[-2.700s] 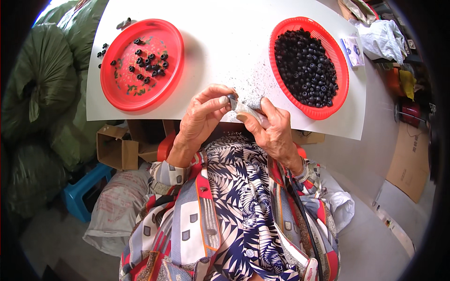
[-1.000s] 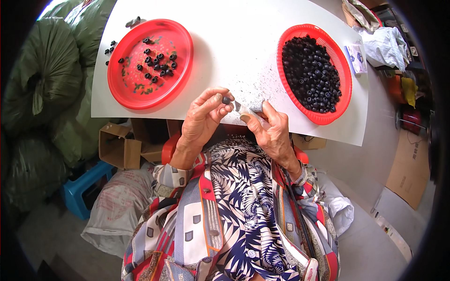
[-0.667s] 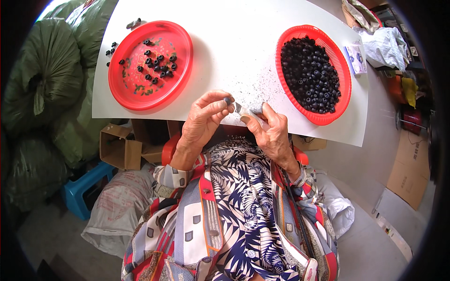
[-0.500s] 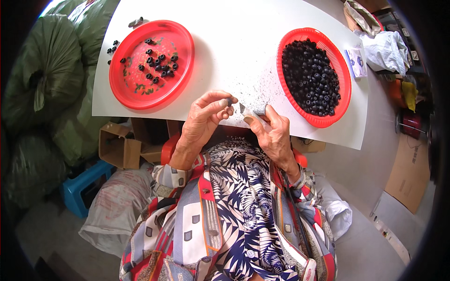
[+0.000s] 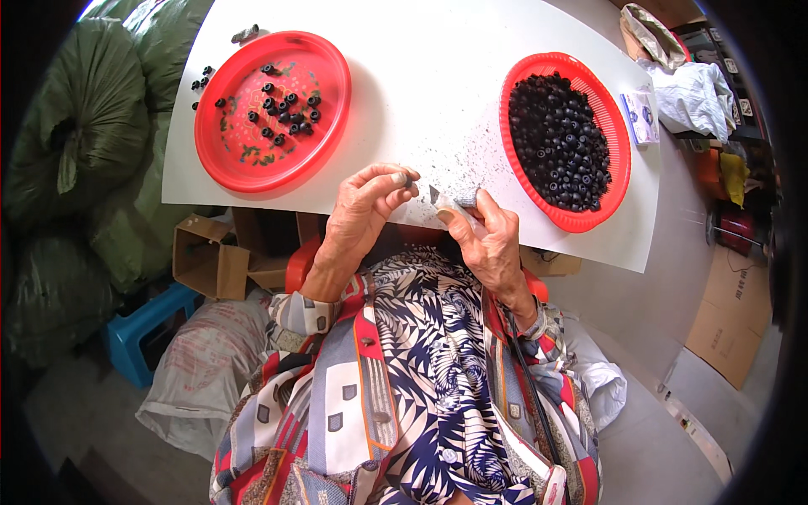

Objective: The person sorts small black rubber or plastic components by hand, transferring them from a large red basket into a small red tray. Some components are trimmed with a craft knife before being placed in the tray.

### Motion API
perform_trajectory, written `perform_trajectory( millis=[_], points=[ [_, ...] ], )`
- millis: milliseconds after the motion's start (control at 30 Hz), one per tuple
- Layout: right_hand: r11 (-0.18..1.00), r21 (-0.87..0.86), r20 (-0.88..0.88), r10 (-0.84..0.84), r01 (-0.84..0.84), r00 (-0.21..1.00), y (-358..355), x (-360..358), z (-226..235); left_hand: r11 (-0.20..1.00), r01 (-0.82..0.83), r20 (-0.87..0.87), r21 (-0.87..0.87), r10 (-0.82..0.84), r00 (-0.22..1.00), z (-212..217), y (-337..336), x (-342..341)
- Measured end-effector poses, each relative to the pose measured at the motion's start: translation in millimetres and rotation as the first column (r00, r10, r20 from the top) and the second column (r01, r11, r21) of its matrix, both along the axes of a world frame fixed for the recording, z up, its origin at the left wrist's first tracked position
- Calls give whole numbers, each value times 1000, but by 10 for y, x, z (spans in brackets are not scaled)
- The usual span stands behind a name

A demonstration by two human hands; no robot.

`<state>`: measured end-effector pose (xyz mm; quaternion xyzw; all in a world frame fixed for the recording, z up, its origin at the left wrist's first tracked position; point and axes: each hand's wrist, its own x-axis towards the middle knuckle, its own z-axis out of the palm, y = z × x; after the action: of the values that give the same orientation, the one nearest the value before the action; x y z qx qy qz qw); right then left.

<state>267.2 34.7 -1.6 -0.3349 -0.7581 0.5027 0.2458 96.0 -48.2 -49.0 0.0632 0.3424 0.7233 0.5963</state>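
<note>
My left hand point(image 5: 364, 206) pinches a small black ring-like part point(image 5: 409, 180) between thumb and fingertips, just above the table's near edge. Across from it, my right hand point(image 5: 495, 248) grips a small knife point(image 5: 435, 195) with a pointed dark blade and a pale wrapped handle. The blade tip points toward the left hand, a small gap away from the part. Grey fabric covers the tip of a right finger. To the right stands a red basket point(image 5: 624, 160) heaped with black parts point(image 5: 566, 139). At the left, a flat red tray point(image 5: 332, 101) carries several scattered ones.
Dark crumbs speckle the white table point(image 5: 421, 76) between the hands and basket. Several loose parts point(image 5: 202, 82) and a grey scrap point(image 5: 245, 34) lie beyond the tray. A small box point(image 5: 640, 118) stands beside the basket. Green sacks point(image 5: 76, 118), cardboard boxes point(image 5: 202, 252) and a blue stool point(image 5: 139, 337) crowd the left.
The black part in my left hand has shifted slightly away from the knife tip. My right hand keeps nearly the same place and grip. The whole view has tilted a little.
</note>
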Motion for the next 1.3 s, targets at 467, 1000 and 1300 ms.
perform_trajectory(
  millis=[467, 1000, 1300],
  points=[
    [997, 78, 41, 9, -12, 999, 2, -7, 58, 985, 127, -8, 121, -127, 992, 27, -28, 18],
    [976, 205, 38, 68, -75, 997, -25, -62, 69, 979, 95, 118, 182, -118, 986, -53, -22, 61],
    [973, 210, 69, 86, -99, 994, -22, -74, 88, 976, 104, 124, 192, -130, 984, -60, -28, 42]
  ],
)
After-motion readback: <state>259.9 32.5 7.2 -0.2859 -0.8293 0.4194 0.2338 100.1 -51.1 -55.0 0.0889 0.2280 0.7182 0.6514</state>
